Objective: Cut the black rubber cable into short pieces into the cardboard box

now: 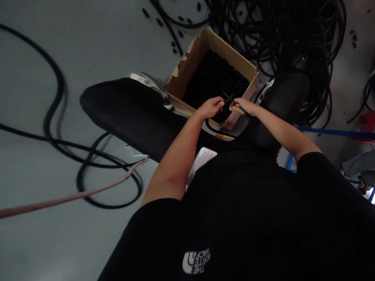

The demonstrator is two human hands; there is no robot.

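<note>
My right hand (pixel 245 106) is closed round a pair of scissors (pixel 238 105) with orange and black handles; its dark blades point up and left over the box. Just left of it, my left hand (pixel 213 107) is closed in a pinch on a black hose (pixel 208 125), which curves out below the hand and back toward my lap. The hose's end is hard to make out against the dark contents. Under both hands stands an open cardboard box (pixel 183 74), holding many short black pieces (pixel 215 76).
A big tangle of black hose (pixel 281 35) lies beyond the box. More hose (pixel 60 89) loops over the grey floor at left, near a pinkish cord (pixel 88 192). Loose black pieces (pixel 159 22) are scattered at the back. My legs (pixel 125 111) flank the box.
</note>
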